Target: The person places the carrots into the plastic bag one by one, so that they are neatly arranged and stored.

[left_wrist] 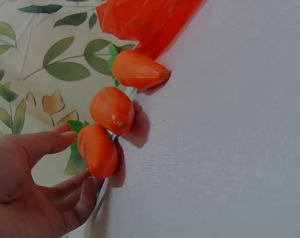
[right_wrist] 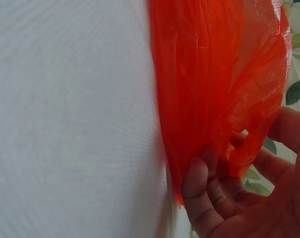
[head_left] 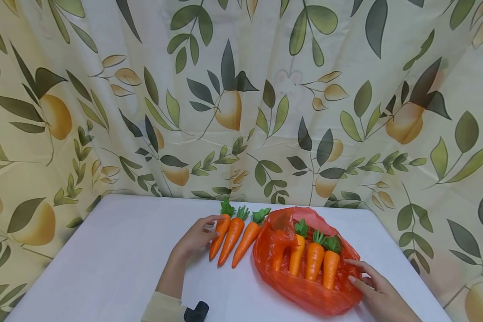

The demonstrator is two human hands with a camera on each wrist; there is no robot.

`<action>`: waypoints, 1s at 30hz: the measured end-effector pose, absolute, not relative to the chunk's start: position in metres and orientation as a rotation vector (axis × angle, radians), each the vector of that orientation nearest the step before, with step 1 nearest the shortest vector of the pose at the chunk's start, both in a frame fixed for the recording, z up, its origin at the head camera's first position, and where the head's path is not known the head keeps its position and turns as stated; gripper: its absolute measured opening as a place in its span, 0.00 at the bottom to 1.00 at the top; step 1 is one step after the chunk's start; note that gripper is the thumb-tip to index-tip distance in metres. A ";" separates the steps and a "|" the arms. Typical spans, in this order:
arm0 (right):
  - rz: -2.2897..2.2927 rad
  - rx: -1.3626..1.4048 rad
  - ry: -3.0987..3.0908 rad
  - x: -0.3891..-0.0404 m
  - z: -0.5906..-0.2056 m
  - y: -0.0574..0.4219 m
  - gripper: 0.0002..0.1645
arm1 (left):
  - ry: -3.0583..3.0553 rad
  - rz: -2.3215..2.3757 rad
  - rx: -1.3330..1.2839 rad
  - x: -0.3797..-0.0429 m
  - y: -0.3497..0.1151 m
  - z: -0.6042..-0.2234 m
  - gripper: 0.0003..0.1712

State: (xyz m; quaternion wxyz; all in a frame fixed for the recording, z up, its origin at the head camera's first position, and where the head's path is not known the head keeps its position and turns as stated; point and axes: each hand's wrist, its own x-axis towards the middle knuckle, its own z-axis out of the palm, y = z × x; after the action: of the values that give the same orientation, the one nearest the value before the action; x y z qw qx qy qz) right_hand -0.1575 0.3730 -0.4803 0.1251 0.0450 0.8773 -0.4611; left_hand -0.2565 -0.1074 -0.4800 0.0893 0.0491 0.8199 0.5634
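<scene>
The end carrot (head_left: 219, 238) is ringed by the left hand (head_left: 196, 236), fingers wide, beside two more carrots (head_left: 231, 237) on the surface (head_left: 104, 255). The red bag (head_left: 283, 286) is pinched at its side by the right hand (head_left: 380, 288), probably so its mouth, with carrots inside (head_left: 315, 261), stays open.

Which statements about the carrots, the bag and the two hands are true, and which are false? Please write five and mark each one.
1. Three carrots lie outside the red bag. True.
2. The left hand is at the loose carrot nearest the bag. False: the left hand is at the farthest carrot.
3. The right hand touches the red bag. True.
4. The red bag holds no carrots. False: bagged carrots show inside it.
5. The tabletop is white. True.
</scene>
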 end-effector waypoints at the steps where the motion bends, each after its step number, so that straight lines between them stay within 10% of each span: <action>1: -1.344 0.129 2.556 -0.157 -0.480 0.373 0.37 | 2.439 1.675 0.154 -0.257 -0.107 -0.480 0.25; 30: -1.366 0.151 2.580 -0.155 -0.476 0.372 0.35 | 2.577 1.520 0.133 -0.254 -0.096 -0.489 0.25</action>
State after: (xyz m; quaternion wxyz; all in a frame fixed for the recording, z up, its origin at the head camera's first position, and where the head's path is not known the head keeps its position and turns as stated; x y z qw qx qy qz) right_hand -0.1547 0.3723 -0.4756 0.1087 0.0513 0.8773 -0.4646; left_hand -0.2543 -0.0962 -0.4886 0.0730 0.0443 0.8582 0.5062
